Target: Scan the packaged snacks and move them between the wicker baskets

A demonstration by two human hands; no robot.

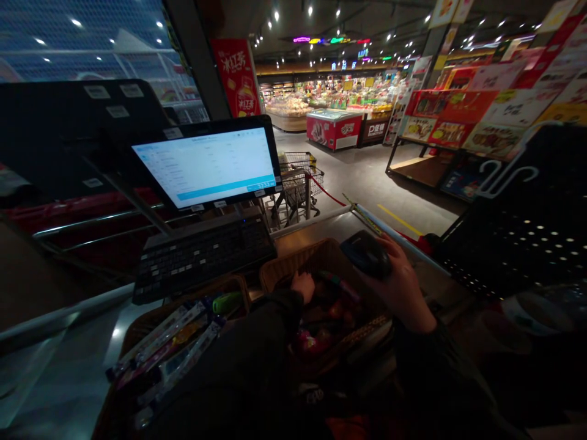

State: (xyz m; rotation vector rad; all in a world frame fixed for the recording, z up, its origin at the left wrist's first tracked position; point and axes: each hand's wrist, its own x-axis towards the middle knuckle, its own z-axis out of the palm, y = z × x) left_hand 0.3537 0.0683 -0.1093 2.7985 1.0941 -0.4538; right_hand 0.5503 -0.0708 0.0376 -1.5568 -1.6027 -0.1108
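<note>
My right hand [402,282] is wrapped around a dark handheld scanner [365,253], held over a wicker basket [297,264] of red packaged goods [316,339]. My left hand [303,285], in a dark sleeve, reaches into the same basket with fingers curled down among the packages; what it grips is hidden. A second wicker basket [137,327] at the lower left holds several long wrapped packets [165,348] and a green item [227,302].
A lit till screen [208,164] and a black keyboard [204,252] stand behind the baskets on the counter [68,379]. A dark perforated rack [527,238] is at the right. Shopping trolleys [298,183] and store displays [334,128] lie beyond.
</note>
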